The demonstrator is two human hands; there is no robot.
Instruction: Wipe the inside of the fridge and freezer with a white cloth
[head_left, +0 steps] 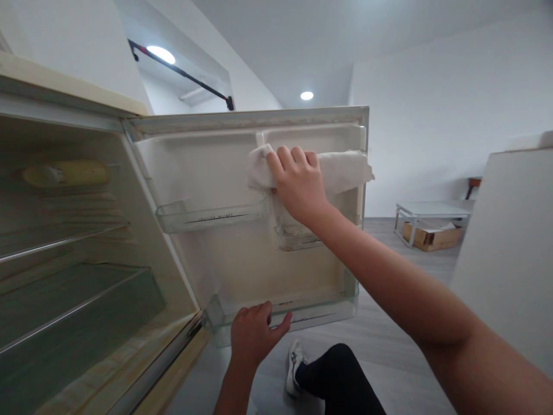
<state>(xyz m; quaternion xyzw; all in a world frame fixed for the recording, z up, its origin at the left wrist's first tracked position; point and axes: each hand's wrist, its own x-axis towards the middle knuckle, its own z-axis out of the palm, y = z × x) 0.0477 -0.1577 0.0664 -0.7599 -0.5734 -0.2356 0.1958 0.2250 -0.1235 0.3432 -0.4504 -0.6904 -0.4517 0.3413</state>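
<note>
1. My right arm reached in from 4 o'clock, slightly bent, and my right hand [300, 184] sat just off centre toward 1 o'clock, back of the hand facing me, fingers curled down on a white cloth [343, 172].
2. My left hand [254, 334] was low, between 6 and 7 o'clock, with its thumb out toward 2 o'clock and the fingers bent at the bottom door bin [322, 314]; I couldn't tell whether they gripped it.
3. The cloth was under my right hand, bunched toward 10 o'clock and trailing as a strip toward 2 o'clock, against the upper inside of the open fridge door [207, 167].
4. The refrigerator [64, 83] filled 8 to 10 o'clock, a yellow container [67, 173] lying inside.
5. Around 3 o'clock a low table [432, 208] stood over a cardboard box [436, 237] on the grey floor [384, 340].
6. My shoe [296, 363] was at 6 o'clock.
</note>
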